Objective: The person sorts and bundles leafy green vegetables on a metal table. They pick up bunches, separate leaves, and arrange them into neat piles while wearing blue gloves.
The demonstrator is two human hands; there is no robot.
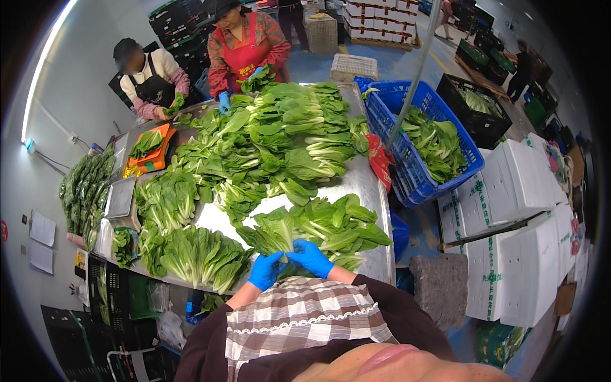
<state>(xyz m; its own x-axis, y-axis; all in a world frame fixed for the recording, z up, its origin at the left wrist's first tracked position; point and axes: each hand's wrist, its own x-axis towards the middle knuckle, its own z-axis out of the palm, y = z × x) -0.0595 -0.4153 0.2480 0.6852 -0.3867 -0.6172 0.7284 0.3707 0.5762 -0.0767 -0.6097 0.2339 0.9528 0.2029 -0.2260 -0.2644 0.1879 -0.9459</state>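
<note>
Both my hands wear blue gloves at the near edge of a metal table (374,205). A leafy green plant (279,231) has its pale stem base between my left hand (265,271) and my right hand (310,258), its leaves fanned away from me. Fingers of both hands close on that base. Beside my right hand lies a loose heap of leafy greens (343,224). Left of my left hand, a row of greens (205,258) rests along the table's edge. A large pile of the same greens (286,129) covers the middle and far part.
Two co-workers (248,43) (152,79) stand across the table, handling greens. An orange scale (155,153) with greens stands at the left, bagged greens (86,191) beyond it. At right are a metal pole (415,76), a blue crate (420,186) of greens and white foam boxes (520,267).
</note>
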